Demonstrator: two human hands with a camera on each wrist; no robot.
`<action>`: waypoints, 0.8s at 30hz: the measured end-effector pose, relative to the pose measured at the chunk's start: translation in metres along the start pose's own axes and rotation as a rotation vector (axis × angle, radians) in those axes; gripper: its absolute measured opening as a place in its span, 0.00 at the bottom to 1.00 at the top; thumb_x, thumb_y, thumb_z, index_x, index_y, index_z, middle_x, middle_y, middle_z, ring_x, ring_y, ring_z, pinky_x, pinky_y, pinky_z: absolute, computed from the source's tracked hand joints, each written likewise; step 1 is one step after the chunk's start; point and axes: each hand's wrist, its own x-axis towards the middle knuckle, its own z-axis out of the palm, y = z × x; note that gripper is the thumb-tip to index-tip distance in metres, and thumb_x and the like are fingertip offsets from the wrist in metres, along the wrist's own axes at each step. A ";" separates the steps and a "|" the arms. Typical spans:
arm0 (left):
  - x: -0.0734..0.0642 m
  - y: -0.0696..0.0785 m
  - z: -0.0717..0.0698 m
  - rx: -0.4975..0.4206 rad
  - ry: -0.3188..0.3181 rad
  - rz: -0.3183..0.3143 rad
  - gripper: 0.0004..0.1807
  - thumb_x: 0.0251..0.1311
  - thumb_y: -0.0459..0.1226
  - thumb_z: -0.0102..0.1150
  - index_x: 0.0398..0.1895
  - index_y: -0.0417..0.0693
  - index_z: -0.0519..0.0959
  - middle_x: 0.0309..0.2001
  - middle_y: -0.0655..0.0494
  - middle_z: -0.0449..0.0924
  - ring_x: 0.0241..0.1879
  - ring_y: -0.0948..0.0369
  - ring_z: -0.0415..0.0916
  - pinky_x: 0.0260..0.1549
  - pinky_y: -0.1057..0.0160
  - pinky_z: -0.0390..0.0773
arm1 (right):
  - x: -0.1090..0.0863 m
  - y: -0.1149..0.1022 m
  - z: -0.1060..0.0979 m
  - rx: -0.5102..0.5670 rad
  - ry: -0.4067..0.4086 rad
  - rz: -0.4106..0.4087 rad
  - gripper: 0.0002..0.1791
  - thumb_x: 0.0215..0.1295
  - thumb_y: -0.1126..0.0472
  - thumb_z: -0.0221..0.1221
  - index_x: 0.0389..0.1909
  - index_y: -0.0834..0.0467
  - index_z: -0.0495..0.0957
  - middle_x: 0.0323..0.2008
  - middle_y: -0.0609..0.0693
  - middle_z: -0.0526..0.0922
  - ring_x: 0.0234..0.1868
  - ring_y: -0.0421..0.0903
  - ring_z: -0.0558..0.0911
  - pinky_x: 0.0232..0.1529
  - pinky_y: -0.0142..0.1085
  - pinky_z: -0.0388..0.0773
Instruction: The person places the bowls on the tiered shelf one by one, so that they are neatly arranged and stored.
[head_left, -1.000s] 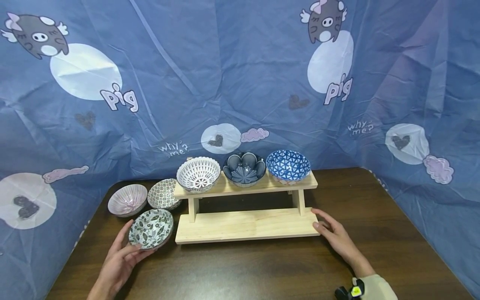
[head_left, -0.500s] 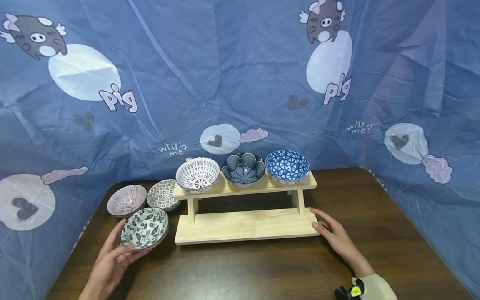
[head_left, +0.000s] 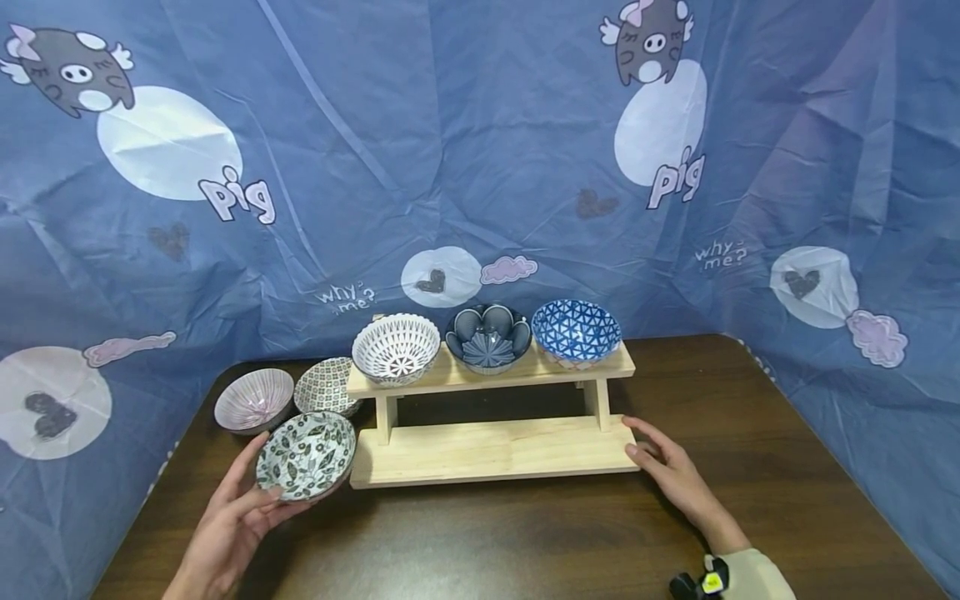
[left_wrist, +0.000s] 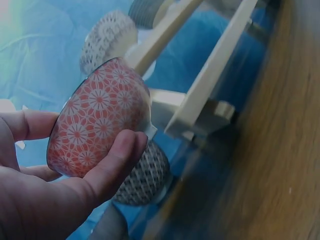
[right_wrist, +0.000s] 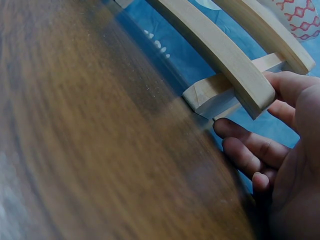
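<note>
Seemingly at a placing step, the left hand (head_left: 234, 523) pinches a red-backed, leaf-patterned ceramic bowl (head_left: 307, 455) left of the pale wooden stand (head_left: 487, 452) the right hand (head_left: 672, 473) grips; next probably needs a level rightward shift.

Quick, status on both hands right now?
Left hand: holding the leaf-patterned bowl between thumb and fingers.
Right hand: at the right end of the wooden stand's lower shelf; whether it grips cannot be told.
</note>
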 end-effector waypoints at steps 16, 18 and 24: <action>0.010 -0.008 0.035 0.096 -0.034 -0.074 0.40 0.67 0.18 0.32 0.74 0.67 0.60 0.63 0.62 0.70 0.58 0.57 0.79 0.54 0.53 0.86 | 0.001 0.001 0.000 0.007 -0.002 0.004 0.29 0.76 0.51 0.53 0.73 0.55 0.64 0.74 0.60 0.66 0.50 0.20 0.75 0.53 0.24 0.76; 0.012 -0.010 0.038 0.097 -0.032 -0.091 0.40 0.67 0.18 0.32 0.74 0.68 0.60 0.63 0.61 0.69 0.59 0.57 0.79 0.55 0.53 0.86 | 0.001 0.001 0.000 0.006 -0.001 0.002 0.29 0.76 0.51 0.53 0.73 0.55 0.64 0.74 0.60 0.66 0.50 0.20 0.75 0.53 0.24 0.76; 0.018 -0.013 0.054 0.228 0.061 -0.184 0.41 0.67 0.20 0.36 0.77 0.67 0.52 0.68 0.48 0.50 0.58 0.60 0.78 0.53 0.55 0.86 | 0.001 0.001 0.000 0.002 -0.003 0.007 0.29 0.76 0.50 0.53 0.73 0.54 0.64 0.74 0.60 0.65 0.51 0.21 0.75 0.54 0.25 0.75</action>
